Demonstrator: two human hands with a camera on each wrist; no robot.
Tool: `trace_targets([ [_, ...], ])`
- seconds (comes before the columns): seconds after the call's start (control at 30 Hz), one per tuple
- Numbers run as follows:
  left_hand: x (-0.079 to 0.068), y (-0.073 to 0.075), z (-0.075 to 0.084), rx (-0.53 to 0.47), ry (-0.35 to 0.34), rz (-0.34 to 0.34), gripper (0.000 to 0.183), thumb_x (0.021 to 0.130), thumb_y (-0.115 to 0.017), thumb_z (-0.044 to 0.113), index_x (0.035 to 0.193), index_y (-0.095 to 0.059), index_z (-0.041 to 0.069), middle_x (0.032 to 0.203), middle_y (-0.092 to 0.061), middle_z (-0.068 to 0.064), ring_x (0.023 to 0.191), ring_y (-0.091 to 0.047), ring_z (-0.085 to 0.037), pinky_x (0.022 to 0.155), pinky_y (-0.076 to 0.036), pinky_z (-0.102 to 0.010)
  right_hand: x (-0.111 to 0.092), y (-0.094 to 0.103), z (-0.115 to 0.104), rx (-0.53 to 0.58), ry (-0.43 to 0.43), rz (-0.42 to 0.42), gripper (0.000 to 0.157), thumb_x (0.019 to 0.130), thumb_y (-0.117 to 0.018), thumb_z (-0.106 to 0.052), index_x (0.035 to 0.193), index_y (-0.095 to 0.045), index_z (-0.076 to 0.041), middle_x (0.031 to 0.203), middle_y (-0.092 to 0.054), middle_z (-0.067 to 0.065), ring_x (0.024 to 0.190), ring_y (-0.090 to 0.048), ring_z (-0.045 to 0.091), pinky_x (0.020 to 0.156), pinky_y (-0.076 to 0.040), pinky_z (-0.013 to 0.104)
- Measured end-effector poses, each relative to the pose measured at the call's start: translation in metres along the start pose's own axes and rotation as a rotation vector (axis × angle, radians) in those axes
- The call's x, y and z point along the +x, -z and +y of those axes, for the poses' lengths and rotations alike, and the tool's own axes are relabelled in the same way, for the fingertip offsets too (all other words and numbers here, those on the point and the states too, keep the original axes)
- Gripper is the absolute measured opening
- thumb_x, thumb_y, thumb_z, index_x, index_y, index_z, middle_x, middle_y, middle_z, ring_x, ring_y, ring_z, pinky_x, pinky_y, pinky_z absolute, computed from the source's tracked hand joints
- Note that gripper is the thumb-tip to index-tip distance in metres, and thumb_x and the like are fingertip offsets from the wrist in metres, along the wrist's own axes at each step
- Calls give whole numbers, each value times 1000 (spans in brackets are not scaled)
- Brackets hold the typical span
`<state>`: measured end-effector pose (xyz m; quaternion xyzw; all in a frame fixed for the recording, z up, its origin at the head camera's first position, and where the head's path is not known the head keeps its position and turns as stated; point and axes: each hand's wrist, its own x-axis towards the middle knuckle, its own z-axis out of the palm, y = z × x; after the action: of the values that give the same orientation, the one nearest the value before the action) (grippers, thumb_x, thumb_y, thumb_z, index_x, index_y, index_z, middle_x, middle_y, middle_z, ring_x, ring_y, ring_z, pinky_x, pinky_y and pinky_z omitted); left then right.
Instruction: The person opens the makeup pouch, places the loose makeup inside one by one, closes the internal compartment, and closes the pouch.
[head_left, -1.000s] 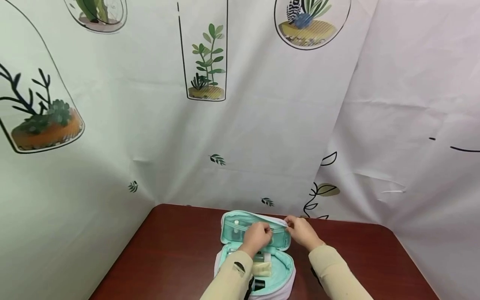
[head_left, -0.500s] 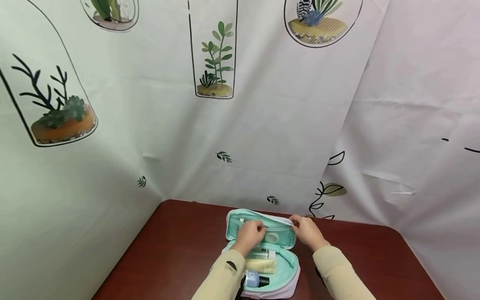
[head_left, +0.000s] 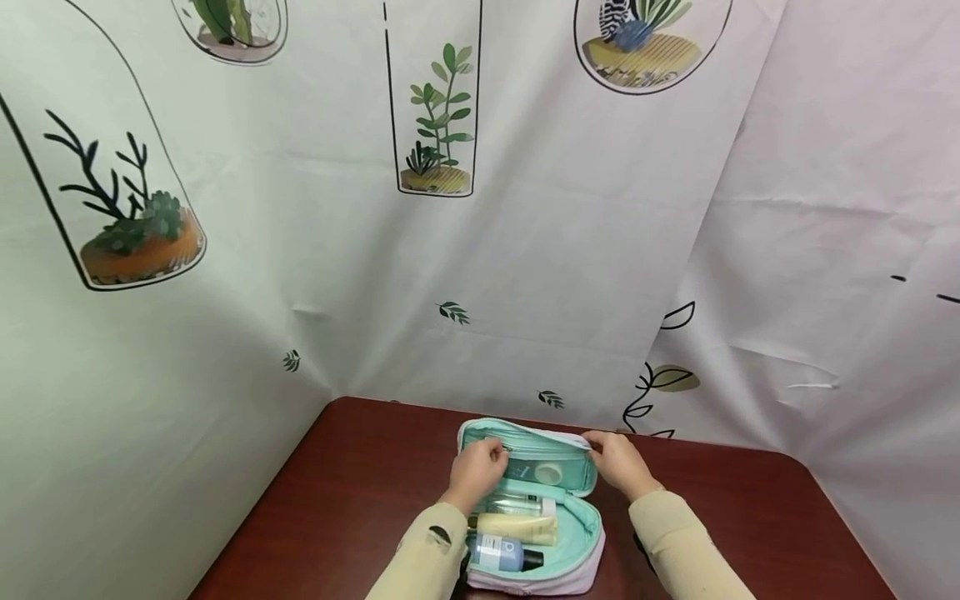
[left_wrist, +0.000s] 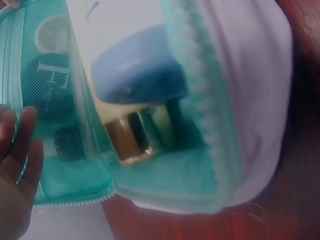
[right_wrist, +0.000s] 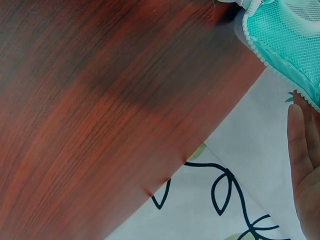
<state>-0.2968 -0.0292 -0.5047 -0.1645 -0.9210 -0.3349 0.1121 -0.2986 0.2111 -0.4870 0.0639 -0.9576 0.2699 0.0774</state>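
Note:
A toiletry bag point(head_left: 581, 575), pale lilac outside and turquoise inside, lies unzipped on the table with its lid point(head_left: 591, 482) raised at the back. My left hand point(head_left: 476, 473) pinches the zipper pull point(head_left: 507, 450) of the lid's mesh pocket point(left_wrist: 55, 180), near the lid's left side. At the lid's upper right corner, my right hand point(head_left: 621, 463) grips the edge between thumb and fingers. Behind the mesh show a round white item point(head_left: 549, 474) and a dark blue item point(left_wrist: 47, 90). In the bag's base lie a blue bottle point(head_left: 501, 553), a cream tube point(head_left: 517, 528) and a clear bottle point(head_left: 517, 504).
The bag stands on a dark red wooden table point(head_left: 360, 500), near its back edge. A white cloth point(head_left: 360, 250) printed with plants hangs right behind the table and along the left side.
My left hand has drawn leftward along the mesh pocket's zipper, uncovering the round white item and the bottles below. My right hand keeps its grip on the lid's corner. The head view has shifted slightly.

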Motion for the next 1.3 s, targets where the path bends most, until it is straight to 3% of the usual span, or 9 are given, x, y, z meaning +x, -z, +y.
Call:
trace_targets([
  [0.2, -1, 2, -10, 23, -37, 80, 23, 81, -53, 22, 60, -44, 21, 43, -31, 10, 37, -27, -4, 37, -23, -21, -1, 2, 0, 10, -8, -13, 22, 76, -59, -6, 97, -62, -12, 91, -60, 4, 74, -54, 13, 59, -43, 31],
  [0.43, -3, 16, -27, 3, 32, 125, 26, 79, -55, 21, 58, -40, 19, 44, -27, 8, 38, -26, -5, 39, -23, -21, 0, 5, -1, 14, -25, -19, 23, 76, -59, -6, 98, -61, -12, 91, -59, 4, 74, -55, 14, 61, -44, 33],
  [0.73, -4, 25, -45, 57, 46, 204, 22, 77, -57, 21, 59, -44, 21, 46, -33, 10, 41, -32, -4, 39, -26, -22, 2, 1, 3, 22, -14, -17, 23, 76, -59, -5, 96, -62, -14, 90, -60, 3, 74, -55, 13, 60, -44, 32],
  [0.97, -3, 29, -53, 94, 2, 300, 24, 73, -59, 16, 56, -43, 20, 45, -30, 11, 40, -29, -4, 38, -23, -23, 2, 1, 3, 16, -5, -9, 23, 75, -60, -6, 96, -62, -14, 91, -59, 3, 76, -55, 14, 61, -44, 32],
  [1.1, -1, 28, -54, 114, 53, 297, 27, 74, -56, 17, 54, -40, 19, 43, -28, 10, 38, -28, -5, 38, -22, -24, 0, 2, 3, 10, -18, -16, 22, 76, -59, -5, 96, -62, -13, 91, -59, 3, 76, -55, 14, 62, -44, 33],
  [1.3, 4, 26, -49, 26, 243, 227, 30, 77, -54, 22, 54, -35, 14, 44, -26, 4, 38, -26, -10, 38, -19, -25, 0, 2, 1, 15, -4, -26, 21, 75, -60, -5, 94, -62, -14, 87, -59, 1, 69, -53, 10, 58, -43, 30],
])
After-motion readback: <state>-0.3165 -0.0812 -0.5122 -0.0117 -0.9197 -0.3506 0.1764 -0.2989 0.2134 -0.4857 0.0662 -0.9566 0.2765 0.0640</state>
